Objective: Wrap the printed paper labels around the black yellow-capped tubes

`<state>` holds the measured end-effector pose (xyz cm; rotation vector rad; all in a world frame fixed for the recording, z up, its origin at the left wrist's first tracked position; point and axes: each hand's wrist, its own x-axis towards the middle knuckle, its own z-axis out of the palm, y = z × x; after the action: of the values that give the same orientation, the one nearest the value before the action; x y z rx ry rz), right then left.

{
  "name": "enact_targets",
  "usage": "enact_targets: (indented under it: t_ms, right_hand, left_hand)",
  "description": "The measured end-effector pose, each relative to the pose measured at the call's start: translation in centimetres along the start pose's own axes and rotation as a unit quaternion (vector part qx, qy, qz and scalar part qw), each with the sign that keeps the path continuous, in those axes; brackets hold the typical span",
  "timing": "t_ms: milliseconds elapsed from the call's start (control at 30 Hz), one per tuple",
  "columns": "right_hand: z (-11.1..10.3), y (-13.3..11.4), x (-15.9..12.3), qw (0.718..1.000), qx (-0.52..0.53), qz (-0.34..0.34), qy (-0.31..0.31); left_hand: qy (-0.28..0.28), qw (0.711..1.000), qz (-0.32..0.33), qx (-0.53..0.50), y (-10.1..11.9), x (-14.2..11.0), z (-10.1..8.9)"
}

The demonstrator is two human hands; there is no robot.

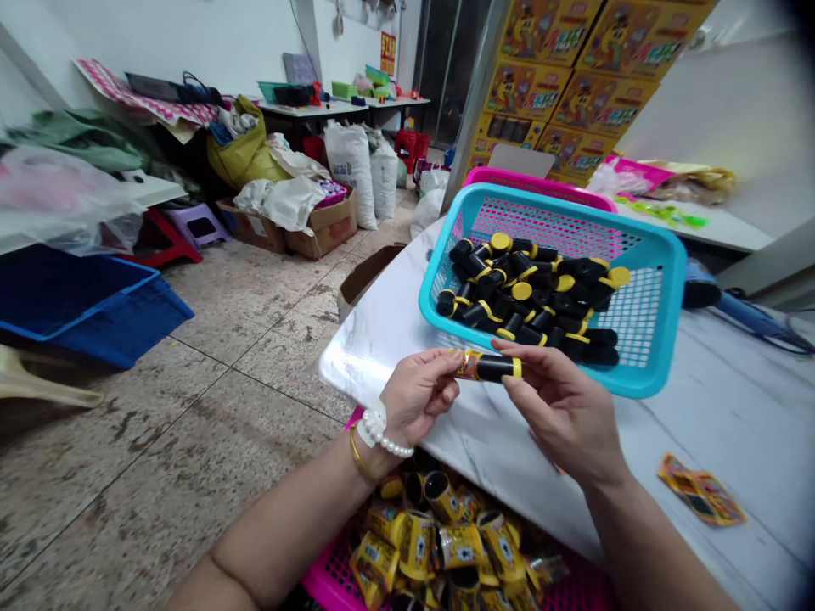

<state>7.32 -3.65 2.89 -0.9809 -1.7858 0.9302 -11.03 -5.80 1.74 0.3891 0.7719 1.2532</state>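
Between my hands is a small black tube with a yellow cap (497, 368), lying sideways over the table's near edge. A printed wrapper (469, 365) covers its left end, and my left hand (417, 390) pinches that end. My right hand (570, 407) has its thumb and fingers closed on the yellow-capped end. Just beyond them, a light-blue basket (667, 339) holds many loose black tubes with yellow caps (522, 293). Below my forearms, a pink basket (331, 581) is heaped with tubes in yellow printed wrappers (417, 543). Flat printed wrappers (700, 490) lie on the right.
The white marbled table (706, 407) fills the right side. A blue corded tool (739, 310) lies behind the basket. Stacked yellow cartons (573, 93) rise at the back. On the floor at left are a dark-blue bin (140, 310), cardboard boxes (324, 225) and white sacks (350, 170).
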Motion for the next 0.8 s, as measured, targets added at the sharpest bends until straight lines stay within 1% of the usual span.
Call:
enact_targets:
  t_ms: [100, 167, 300, 433, 500, 567, 633, 700, 800]
  right_hand:
    - [0.4, 0.1, -0.1, 1.0, 0.005, -0.009, -0.025]
    - [0.3, 0.0, -0.1, 0.999, -0.022, -0.024, -0.029]
    - [0.0, 0.0, 0.0, 0.991, -0.107, -0.074, -0.012]
    - [0.2, 0.5, -0.2, 0.987, -0.123, -0.101, -0.001]
    - [0.6, 0.8, -0.3, 0.989, -0.105, -0.105, 0.018]
    - [0.9, 1.0, -0.5, 0.993, -0.06, -0.1, 0.019]
    - [1.1, 0.9, -0.5, 0.996, 0.004, -0.084, -0.003]
    - [0.9, 0.7, -0.4, 0.995, 0.057, -0.065, -0.041]
    - [0.1, 0.4, -0.1, 0.992, 0.081, -0.055, -0.079]
  left_hand:
    - [0.006, 0.999, 0.02, 0.037, 0.0, -0.1, -0.5]
    - [0.007, 0.998, 0.022, 0.058, 0.1, -0.1, -0.9]
    - [0.006, 0.997, 0.014, 0.073, 0.2, -0.1, -1.4]
    - [-0.004, 0.998, 0.008, 0.069, 0.3, -0.4, -1.0]
    - [-0.008, 0.997, 0.024, 0.068, 0.3, -0.7, -0.8]
    - [0.002, 0.997, 0.051, 0.054, 0.1, -1.1, -0.6]
    - [0.014, 0.997, 0.062, 0.037, -0.2, -1.4, -0.5]
    - [0.016, 0.998, 0.052, 0.03, -0.4, -1.7, -0.7]
    - [-0.001, 0.999, 0.025, 0.033, -0.5, -2.3, -1.1]
